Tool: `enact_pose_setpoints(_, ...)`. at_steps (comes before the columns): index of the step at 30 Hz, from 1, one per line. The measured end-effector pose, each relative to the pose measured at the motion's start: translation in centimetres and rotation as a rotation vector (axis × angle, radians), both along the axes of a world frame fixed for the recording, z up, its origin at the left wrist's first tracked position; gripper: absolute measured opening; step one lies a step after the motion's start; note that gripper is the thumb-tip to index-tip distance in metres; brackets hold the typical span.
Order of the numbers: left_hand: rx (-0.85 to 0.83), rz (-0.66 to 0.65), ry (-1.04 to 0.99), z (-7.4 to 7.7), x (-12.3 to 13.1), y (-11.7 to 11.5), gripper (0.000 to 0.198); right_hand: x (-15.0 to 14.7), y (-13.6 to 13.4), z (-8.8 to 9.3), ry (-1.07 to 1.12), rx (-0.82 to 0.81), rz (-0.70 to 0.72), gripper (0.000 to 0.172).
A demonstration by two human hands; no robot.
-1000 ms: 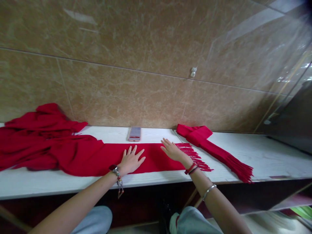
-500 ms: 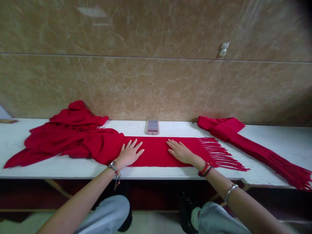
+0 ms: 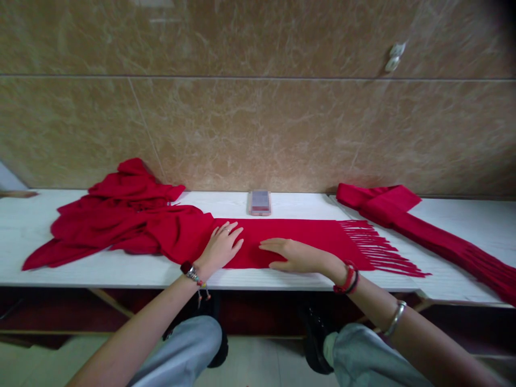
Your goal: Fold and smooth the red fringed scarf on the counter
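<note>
A red fringed scarf lies flat along the white table, its fringe pointing right. Its left part runs into a crumpled heap of red cloth. My left hand rests on the scarf where the flat part meets the heap, fingers spread. Over the middle of the flat part is my right hand, turned a little on its side with fingers stretched to the left and the thumb apart. Whether its palm touches the cloth is hidden.
A phone lies behind the scarf near the wall. Another red scarf, folded narrow, stretches across the right end of the white table. A tiled wall with a small white fitting closes off the back.
My right hand has shifted left along the scarf and rolled from lying flat onto its side. The left hand stays at about the same place on the cloth. The view has tilted slightly.
</note>
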State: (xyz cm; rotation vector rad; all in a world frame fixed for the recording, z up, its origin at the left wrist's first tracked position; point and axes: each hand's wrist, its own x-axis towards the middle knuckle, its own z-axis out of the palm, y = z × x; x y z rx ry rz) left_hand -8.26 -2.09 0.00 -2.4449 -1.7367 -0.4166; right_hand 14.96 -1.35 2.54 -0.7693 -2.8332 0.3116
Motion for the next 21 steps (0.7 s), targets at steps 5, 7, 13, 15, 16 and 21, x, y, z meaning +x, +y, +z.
enact_pose_setpoints(5, -0.008, -0.458, -0.026, 1.2, 0.3, -1.1, 0.025, 0.2, -1.0, 0.3, -0.054, 0.035, 0.041, 0.040)
enact_pose_setpoints(7, -0.038, -0.552, 0.001, 1.5, 0.4, -1.4, 0.026, 0.5, -1.2, 0.5, -0.065, 0.082, 0.051, 0.038)
enact_pose_setpoints(13, -0.006, -0.581, 0.007, 1.7, 0.5, -1.6, 0.027, 0.9, -1.6, 0.0, -0.078, 0.204, 0.044, 0.039)
enact_pose_setpoints(15, 0.009, -0.575, 0.004, 1.6, 0.6, -1.5, 0.023, 0.7, -1.5, -0.3, -0.065, 0.253, 0.009, 0.034)
enact_pose_setpoints(16, 0.018, -0.572, 0.002, 1.5, 0.6, -1.6, 0.022, 0.6, -1.5, -0.5, -0.058, 0.279, -0.016, 0.032)
enact_pose_setpoints(21, 0.065, -0.551, 0.023, 1.4, 0.7, -1.7, 0.025, 0.3, -1.4, -0.8, -0.040, 0.408, -0.095, 0.020)
